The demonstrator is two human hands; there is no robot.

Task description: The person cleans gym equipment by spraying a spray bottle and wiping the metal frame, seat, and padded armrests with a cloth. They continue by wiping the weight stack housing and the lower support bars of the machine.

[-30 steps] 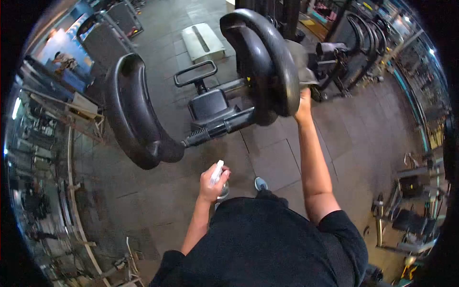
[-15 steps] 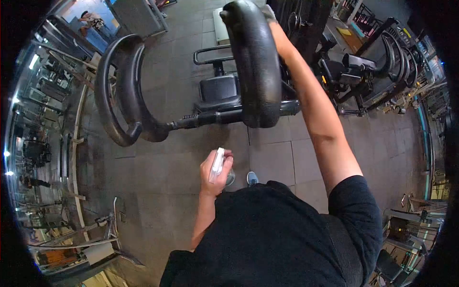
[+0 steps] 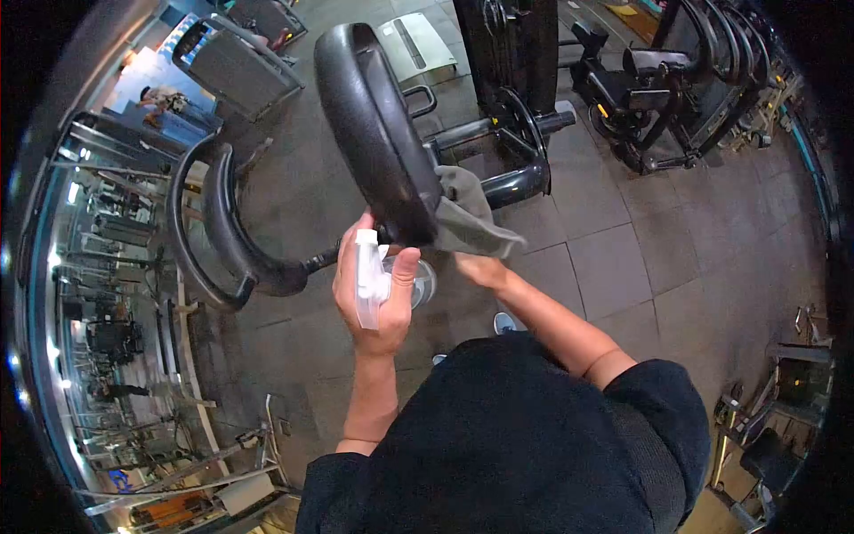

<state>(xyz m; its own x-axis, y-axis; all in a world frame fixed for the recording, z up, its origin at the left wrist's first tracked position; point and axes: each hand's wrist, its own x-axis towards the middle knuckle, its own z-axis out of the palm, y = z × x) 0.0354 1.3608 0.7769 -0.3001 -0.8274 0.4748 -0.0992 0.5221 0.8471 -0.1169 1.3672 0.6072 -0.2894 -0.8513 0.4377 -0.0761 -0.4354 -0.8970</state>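
My left hand [image 3: 391, 313] is wrapped round a spray bottle [image 3: 366, 280] with a white nozzle and a clear body, held just under the near end of a black padded cushion [image 3: 374, 125] on a gym machine. At that cushion's right side, a grey cloth [image 3: 471, 222] hangs against the padding. My right hand [image 3: 481, 270] is on the cloth at its lower edge, its fingers partly hidden. A second, curved black pad [image 3: 236, 227] sits to the left on the same machine, joined by a bar.
The machine's black frame [image 3: 520, 182] and weight column [image 3: 507, 53] stand beyond the cushion. Another machine [image 3: 649, 98] is at the upper right. Grey floor tiles [image 3: 614, 258] lie around my feet. A person [image 3: 165, 102] appears far off at upper left.
My right hand has come back from the cushion's far end to its near end, and the grey cloth now shows. My left hand has risen toward the cushion with the spray bottle. The view has shifted.
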